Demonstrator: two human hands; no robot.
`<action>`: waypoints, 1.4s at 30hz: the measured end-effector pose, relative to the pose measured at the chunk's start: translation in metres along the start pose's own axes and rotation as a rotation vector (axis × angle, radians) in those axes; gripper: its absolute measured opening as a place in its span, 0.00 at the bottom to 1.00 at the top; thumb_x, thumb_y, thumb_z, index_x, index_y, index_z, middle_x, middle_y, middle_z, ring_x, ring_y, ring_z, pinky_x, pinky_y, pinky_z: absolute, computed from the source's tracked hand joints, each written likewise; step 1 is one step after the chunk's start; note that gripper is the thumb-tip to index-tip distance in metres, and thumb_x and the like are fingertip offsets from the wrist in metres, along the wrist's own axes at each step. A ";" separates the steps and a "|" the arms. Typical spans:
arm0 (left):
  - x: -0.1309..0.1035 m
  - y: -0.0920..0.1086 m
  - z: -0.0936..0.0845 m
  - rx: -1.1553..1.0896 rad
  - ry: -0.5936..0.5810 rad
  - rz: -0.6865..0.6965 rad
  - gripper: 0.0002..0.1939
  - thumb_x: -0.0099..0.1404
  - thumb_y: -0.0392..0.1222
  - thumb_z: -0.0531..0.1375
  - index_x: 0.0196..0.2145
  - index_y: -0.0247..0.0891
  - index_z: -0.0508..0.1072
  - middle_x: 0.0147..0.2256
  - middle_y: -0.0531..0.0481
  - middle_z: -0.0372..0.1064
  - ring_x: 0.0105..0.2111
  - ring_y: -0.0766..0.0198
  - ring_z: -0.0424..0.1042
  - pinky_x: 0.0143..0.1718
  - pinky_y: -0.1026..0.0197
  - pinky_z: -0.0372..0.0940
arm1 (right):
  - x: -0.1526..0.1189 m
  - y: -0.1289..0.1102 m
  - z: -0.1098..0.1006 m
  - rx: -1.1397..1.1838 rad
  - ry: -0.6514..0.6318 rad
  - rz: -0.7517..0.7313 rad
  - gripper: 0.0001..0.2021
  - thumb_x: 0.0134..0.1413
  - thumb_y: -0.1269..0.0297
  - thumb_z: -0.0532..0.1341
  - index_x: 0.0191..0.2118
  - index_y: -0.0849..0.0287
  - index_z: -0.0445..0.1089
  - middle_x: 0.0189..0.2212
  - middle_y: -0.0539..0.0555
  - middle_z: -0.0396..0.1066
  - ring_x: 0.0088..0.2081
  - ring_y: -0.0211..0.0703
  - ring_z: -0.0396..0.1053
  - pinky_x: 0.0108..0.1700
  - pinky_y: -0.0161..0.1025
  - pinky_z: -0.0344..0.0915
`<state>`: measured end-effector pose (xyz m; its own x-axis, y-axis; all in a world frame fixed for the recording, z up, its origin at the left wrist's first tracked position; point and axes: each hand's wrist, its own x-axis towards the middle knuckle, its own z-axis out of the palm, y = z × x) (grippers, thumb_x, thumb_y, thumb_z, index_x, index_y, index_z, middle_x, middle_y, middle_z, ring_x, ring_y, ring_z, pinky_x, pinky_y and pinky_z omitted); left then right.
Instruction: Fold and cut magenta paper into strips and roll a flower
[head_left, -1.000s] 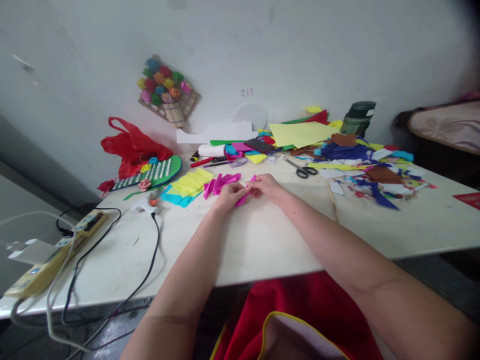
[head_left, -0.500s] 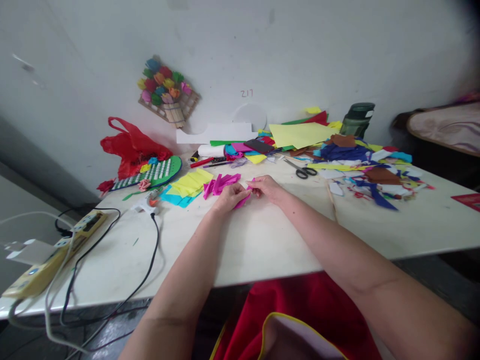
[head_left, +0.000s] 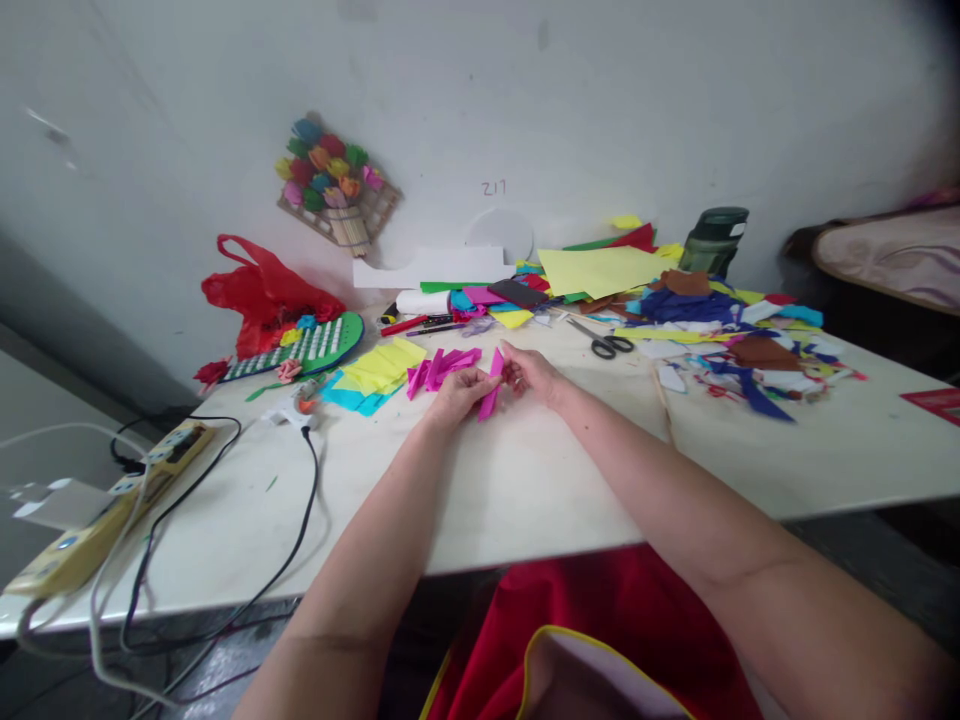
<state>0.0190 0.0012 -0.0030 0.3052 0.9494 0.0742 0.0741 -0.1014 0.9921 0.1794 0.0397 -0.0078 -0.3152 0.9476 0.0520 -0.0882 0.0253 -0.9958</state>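
A narrow strip of magenta paper [head_left: 491, 386] is held up between my two hands, slanting over the table. My left hand [head_left: 463, 394] pinches its lower part between thumb and fingers. At its upper end, my right hand [head_left: 527, 376] is closed with the fingertips on the strip. Just behind my left hand lies a loose pile of magenta paper strips [head_left: 442, 369]. Yellow paper pieces [head_left: 384, 366] overlap blue paper pieces [head_left: 358, 399] to the left of that pile.
Black-handled scissors [head_left: 609, 346] lie beyond my right hand. Colourful paper scraps [head_left: 757, 350] heap up at the right, near a green bottle [head_left: 714, 240]. A red plastic bag [head_left: 266, 300] sits back left. A power strip [head_left: 112, 510] with cables runs along the left edge.
The magenta strip, mostly covered by my fingers before, now shows lengthwise and more upright between my hands. My right hand has shifted slightly; my left stays nearly in place.
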 end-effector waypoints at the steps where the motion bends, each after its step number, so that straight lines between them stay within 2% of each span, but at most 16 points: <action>1: 0.001 0.000 0.000 -0.058 0.077 0.032 0.18 0.49 0.52 0.65 0.24 0.35 0.67 0.20 0.53 0.67 0.18 0.70 0.65 0.20 0.65 0.58 | 0.000 -0.001 0.000 0.028 -0.029 0.049 0.26 0.51 0.43 0.53 0.25 0.64 0.70 0.18 0.54 0.69 0.17 0.33 0.60 0.16 0.30 0.56; 4: 0.003 -0.001 -0.002 -0.161 0.252 0.113 0.16 0.50 0.51 0.64 0.24 0.35 0.67 0.21 0.55 0.65 0.20 0.70 0.65 0.23 0.65 0.60 | -0.002 -0.003 0.001 0.056 -0.144 0.123 0.23 0.51 0.45 0.55 0.29 0.65 0.71 0.25 0.58 0.73 0.20 0.35 0.65 0.17 0.31 0.59; 7: 0.005 -0.001 -0.003 -0.184 0.307 0.117 0.15 0.51 0.51 0.64 0.25 0.35 0.68 0.22 0.55 0.65 0.22 0.71 0.66 0.25 0.66 0.61 | -0.007 -0.005 0.006 0.005 -0.218 0.100 0.17 0.46 0.52 0.63 0.29 0.64 0.71 0.26 0.57 0.74 0.22 0.36 0.68 0.17 0.30 0.59; 9: 0.005 -0.001 -0.003 -0.197 0.319 0.109 0.16 0.50 0.51 0.64 0.25 0.35 0.68 0.23 0.55 0.64 0.21 0.71 0.65 0.25 0.65 0.61 | -0.008 -0.005 0.011 -0.063 -0.189 0.077 0.14 0.43 0.56 0.65 0.27 0.63 0.71 0.24 0.55 0.73 0.21 0.35 0.67 0.16 0.29 0.55; 13: 0.004 0.000 0.000 -0.238 0.299 0.084 0.17 0.48 0.52 0.65 0.25 0.35 0.67 0.23 0.54 0.65 0.22 0.69 0.66 0.25 0.64 0.61 | -0.008 -0.004 0.016 -0.151 -0.101 0.012 0.08 0.43 0.63 0.65 0.22 0.63 0.70 0.14 0.50 0.67 0.17 0.31 0.61 0.15 0.27 0.48; 17: 0.003 0.000 -0.002 -0.204 0.210 -0.016 0.17 0.47 0.50 0.67 0.23 0.34 0.67 0.21 0.53 0.65 0.21 0.70 0.65 0.23 0.65 0.59 | -0.008 -0.006 0.014 -0.199 -0.103 -0.022 0.08 0.43 0.67 0.63 0.19 0.62 0.68 0.12 0.48 0.64 0.14 0.29 0.57 0.15 0.28 0.47; 20: 0.003 -0.001 -0.006 -0.173 0.209 -0.040 0.16 0.47 0.48 0.67 0.22 0.33 0.67 0.20 0.54 0.65 0.19 0.72 0.62 0.21 0.67 0.55 | -0.010 -0.009 0.012 -0.209 -0.120 -0.029 0.09 0.43 0.65 0.62 0.18 0.62 0.67 0.12 0.48 0.64 0.14 0.29 0.57 0.15 0.28 0.47; 25: 0.004 -0.003 -0.009 -0.193 0.259 0.005 0.16 0.50 0.50 0.65 0.23 0.33 0.68 0.21 0.54 0.65 0.18 0.75 0.59 0.18 0.68 0.49 | -0.011 -0.010 0.013 -0.154 -0.171 -0.001 0.15 0.44 0.54 0.63 0.23 0.63 0.70 0.19 0.52 0.70 0.19 0.33 0.64 0.15 0.29 0.49; 29: 0.004 0.000 -0.006 -0.240 0.288 -0.008 0.15 0.50 0.48 0.65 0.24 0.34 0.68 0.22 0.52 0.66 0.21 0.72 0.64 0.19 0.68 0.53 | -0.010 -0.007 0.014 -0.250 -0.124 -0.023 0.12 0.42 0.58 0.65 0.20 0.62 0.69 0.16 0.50 0.67 0.18 0.31 0.62 0.16 0.28 0.48; 32: 0.002 0.002 -0.003 -0.299 0.256 -0.022 0.13 0.48 0.46 0.67 0.25 0.34 0.69 0.21 0.53 0.65 0.21 0.71 0.64 0.20 0.68 0.56 | -0.009 -0.006 0.013 -0.279 -0.108 -0.041 0.10 0.42 0.62 0.64 0.19 0.62 0.68 0.13 0.48 0.65 0.17 0.29 0.59 0.17 0.28 0.49; 37: 0.001 0.001 -0.004 -0.302 0.174 -0.030 0.14 0.46 0.43 0.68 0.25 0.32 0.71 0.22 0.51 0.68 0.20 0.71 0.65 0.22 0.66 0.61 | -0.011 -0.009 0.010 -0.228 -0.175 -0.080 0.10 0.42 0.62 0.62 0.18 0.62 0.67 0.14 0.48 0.66 0.16 0.30 0.60 0.17 0.28 0.51; 40: 0.002 -0.003 -0.008 -0.348 0.128 -0.001 0.15 0.50 0.46 0.66 0.26 0.31 0.71 0.22 0.49 0.69 0.21 0.69 0.67 0.23 0.66 0.63 | -0.013 -0.013 0.009 -0.119 -0.251 -0.037 0.11 0.44 0.60 0.59 0.22 0.63 0.70 0.19 0.53 0.72 0.18 0.34 0.64 0.16 0.29 0.52; 42: 0.004 -0.006 -0.012 -0.387 0.141 -0.008 0.15 0.50 0.46 0.67 0.26 0.30 0.71 0.21 0.49 0.68 0.20 0.71 0.66 0.22 0.67 0.63 | -0.014 -0.015 0.009 -0.054 -0.293 0.007 0.11 0.44 0.61 0.58 0.25 0.65 0.71 0.22 0.56 0.74 0.19 0.35 0.66 0.16 0.30 0.52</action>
<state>0.0085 0.0093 -0.0077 0.1705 0.9839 0.0532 -0.2950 -0.0005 0.9555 0.1766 0.0231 0.0069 -0.5757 0.8157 0.0571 -0.0375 0.0434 -0.9984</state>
